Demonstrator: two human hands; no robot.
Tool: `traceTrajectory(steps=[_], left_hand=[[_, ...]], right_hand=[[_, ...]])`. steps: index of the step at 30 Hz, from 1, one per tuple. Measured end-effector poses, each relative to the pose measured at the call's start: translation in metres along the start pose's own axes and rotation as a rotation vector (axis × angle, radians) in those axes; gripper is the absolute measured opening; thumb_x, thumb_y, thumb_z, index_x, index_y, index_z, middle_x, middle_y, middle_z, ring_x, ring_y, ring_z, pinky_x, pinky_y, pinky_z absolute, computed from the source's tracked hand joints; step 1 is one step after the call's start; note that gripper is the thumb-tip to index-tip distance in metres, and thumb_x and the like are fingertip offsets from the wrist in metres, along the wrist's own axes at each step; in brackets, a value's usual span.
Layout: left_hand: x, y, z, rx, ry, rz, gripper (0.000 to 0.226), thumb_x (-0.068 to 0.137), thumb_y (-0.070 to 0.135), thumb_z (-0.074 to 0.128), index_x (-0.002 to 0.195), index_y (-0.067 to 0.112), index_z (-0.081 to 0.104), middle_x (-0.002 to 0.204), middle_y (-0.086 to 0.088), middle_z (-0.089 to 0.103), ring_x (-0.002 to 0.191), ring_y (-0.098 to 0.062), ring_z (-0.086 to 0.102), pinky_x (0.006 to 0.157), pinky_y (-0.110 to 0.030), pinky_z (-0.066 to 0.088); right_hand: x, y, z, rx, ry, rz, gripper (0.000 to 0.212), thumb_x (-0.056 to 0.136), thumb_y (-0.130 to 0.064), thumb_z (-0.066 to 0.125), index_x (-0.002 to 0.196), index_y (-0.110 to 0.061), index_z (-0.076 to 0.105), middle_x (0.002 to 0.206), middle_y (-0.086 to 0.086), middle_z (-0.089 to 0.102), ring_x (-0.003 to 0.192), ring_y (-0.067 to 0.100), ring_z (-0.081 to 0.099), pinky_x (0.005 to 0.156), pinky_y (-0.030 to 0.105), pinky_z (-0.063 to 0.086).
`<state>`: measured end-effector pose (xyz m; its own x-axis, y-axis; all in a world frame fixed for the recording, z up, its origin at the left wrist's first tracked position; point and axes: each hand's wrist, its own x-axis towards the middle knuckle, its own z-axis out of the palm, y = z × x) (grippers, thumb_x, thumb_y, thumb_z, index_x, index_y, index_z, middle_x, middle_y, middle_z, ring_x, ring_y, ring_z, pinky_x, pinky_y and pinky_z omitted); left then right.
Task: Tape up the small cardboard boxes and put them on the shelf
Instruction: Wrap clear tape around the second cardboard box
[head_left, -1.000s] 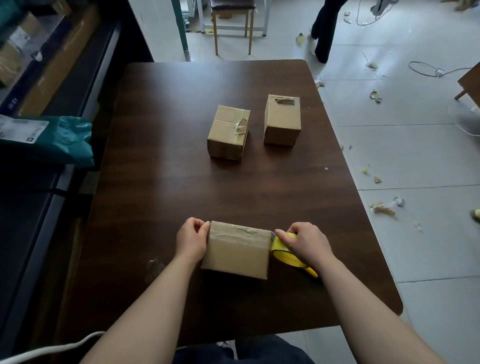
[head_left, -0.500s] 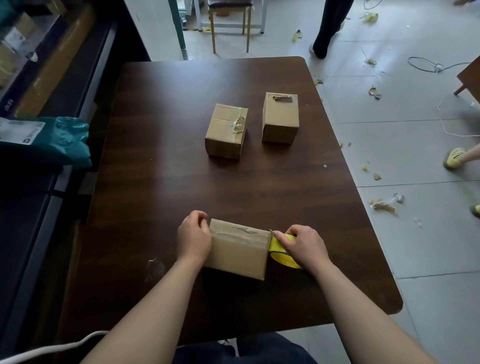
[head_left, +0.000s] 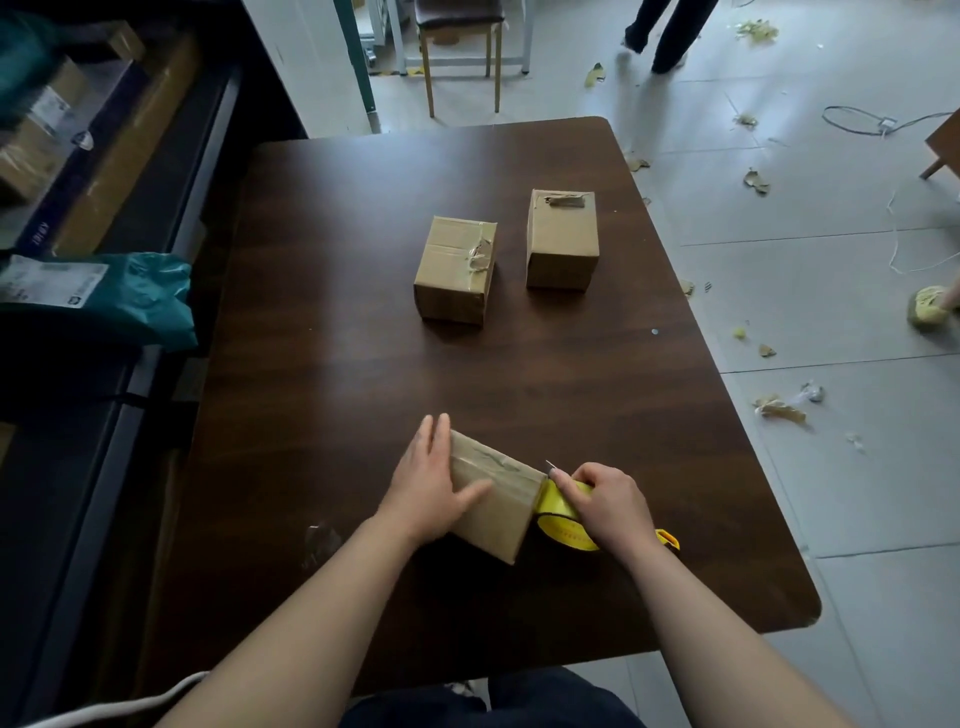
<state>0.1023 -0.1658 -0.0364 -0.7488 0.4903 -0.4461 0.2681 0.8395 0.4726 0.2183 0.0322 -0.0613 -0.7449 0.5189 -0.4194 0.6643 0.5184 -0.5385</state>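
Note:
A small cardboard box (head_left: 501, 499) lies near the front of the dark wooden table (head_left: 363, 364), turned at an angle. My left hand (head_left: 428, 483) lies flat on its left side and top, fingers straight, thumb across the top. My right hand (head_left: 608, 501) grips a yellow tape dispenser (head_left: 563, 522) pressed against the box's right end, a strip of tape running onto the box. Two more small boxes stand farther back: a taped one (head_left: 457, 270) and an upright one (head_left: 562, 239).
A dark shelf unit (head_left: 104, 208) runs along the left with cartons and a teal parcel (head_left: 104, 296) on it. A stool (head_left: 457, 47) and a person's legs (head_left: 670, 31) are beyond the table. Paper scraps and cables litter the tiled floor at right.
My left hand has opened from curled at the box's left end to flat over its top. The box has turned at an angle. My right hand stays on the dispenser.

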Motion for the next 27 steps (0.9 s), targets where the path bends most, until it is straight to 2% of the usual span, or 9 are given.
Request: traceTrajectory(steps=[2,4,6,10,13,17,21,24,27], left_hand=[[-0.002,0.005,-0.004,0.276,-0.164,0.142,0.133,0.062,0.073,0.070,0.152,0.026,-0.015,0.159,0.002,-0.023,0.145,-0.020,-0.024,0.119,-0.045,-0.010],[-0.001,0.015,-0.004,0.531,-0.269,0.303,0.142,0.055,0.070,0.077,0.151,0.028,-0.019,0.158,0.003,-0.025,0.143,-0.022,-0.028,0.117,-0.051,-0.012],[0.002,0.024,0.000,0.692,-0.303,0.392,0.140,0.058,0.058,0.082,0.152,0.026,-0.017,0.160,0.000,-0.018,0.146,-0.025,-0.022,0.117,-0.054,-0.008],[0.012,0.038,0.009,0.855,-0.238,0.445,0.131,0.061,0.047,0.085,0.153,0.021,-0.004,0.159,-0.006,0.009,0.146,-0.028,0.007,0.116,-0.051,0.015],[0.015,0.040,-0.001,0.773,-0.199,0.441,0.129,0.058,0.048,0.084,0.153,0.021,0.001,0.158,-0.004,0.012,0.144,-0.027,0.011,0.117,-0.047,0.018],[0.011,0.037,-0.020,0.416,-0.112,0.418,0.126,0.055,0.045,0.084,0.151,0.028,0.005,0.156,0.005,0.011,0.144,-0.020,0.010,0.117,-0.036,0.021],[0.009,0.038,-0.024,0.085,-0.081,0.389,0.124,0.051,0.045,0.086,0.148,0.035,0.009,0.151,0.014,0.013,0.141,-0.015,0.013,0.114,-0.043,0.032],[0.007,0.029,-0.021,0.013,-0.123,0.381,0.122,0.053,0.045,0.086,0.147,0.035,0.010,0.149,0.018,0.013,0.139,-0.014,0.015,0.114,-0.042,0.032],[0.002,0.012,-0.020,-0.033,-0.151,0.371,0.120,0.054,0.045,0.086,0.147,0.038,0.010,0.147,0.019,0.014,0.136,-0.012,0.019,0.113,-0.042,0.033]], right_hand=[[-0.001,0.003,0.002,0.039,0.008,-0.008,0.045,0.093,-0.052,0.050,0.067,-0.016,0.058,0.067,-0.003,0.059,0.076,0.023,0.057,0.066,0.036,0.042],[-0.001,0.005,0.002,0.057,0.013,-0.023,0.048,0.096,-0.048,0.046,0.068,-0.012,0.057,0.064,-0.002,0.056,0.072,0.023,0.056,0.064,0.037,0.043],[-0.001,0.006,0.003,0.073,0.018,-0.039,0.048,0.098,-0.045,0.044,0.067,-0.011,0.056,0.063,-0.001,0.055,0.069,0.022,0.055,0.062,0.038,0.043],[-0.003,0.008,0.004,0.099,0.018,-0.043,0.047,0.099,-0.043,0.044,0.062,-0.015,0.052,0.060,-0.003,0.052,0.065,0.020,0.052,0.060,0.036,0.039],[-0.004,0.003,-0.010,0.155,0.050,-0.054,0.051,0.095,-0.044,0.050,0.053,-0.016,0.042,0.052,-0.003,0.043,0.060,0.020,0.047,0.056,0.034,0.032],[0.001,-0.016,-0.057,0.247,0.134,-0.142,0.054,0.085,-0.048,0.066,0.051,-0.009,0.048,0.049,-0.003,0.039,0.051,0.012,0.040,0.052,0.032,0.033],[0.007,-0.038,-0.095,0.222,0.145,-0.191,0.050,0.079,-0.049,0.072,0.052,-0.010,0.056,0.051,-0.002,0.046,0.052,0.011,0.043,0.052,0.029,0.034],[0.008,-0.039,-0.101,0.162,0.103,-0.185,0.044,0.076,-0.049,0.075,0.059,-0.010,0.065,0.058,0.001,0.057,0.057,0.010,0.051,0.052,0.026,0.038],[0.008,-0.032,-0.093,0.106,0.068,-0.161,0.043,0.073,-0.051,0.077,0.062,-0.010,0.067,0.063,0.005,0.061,0.059,0.012,0.053,0.049,0.023,0.037]])
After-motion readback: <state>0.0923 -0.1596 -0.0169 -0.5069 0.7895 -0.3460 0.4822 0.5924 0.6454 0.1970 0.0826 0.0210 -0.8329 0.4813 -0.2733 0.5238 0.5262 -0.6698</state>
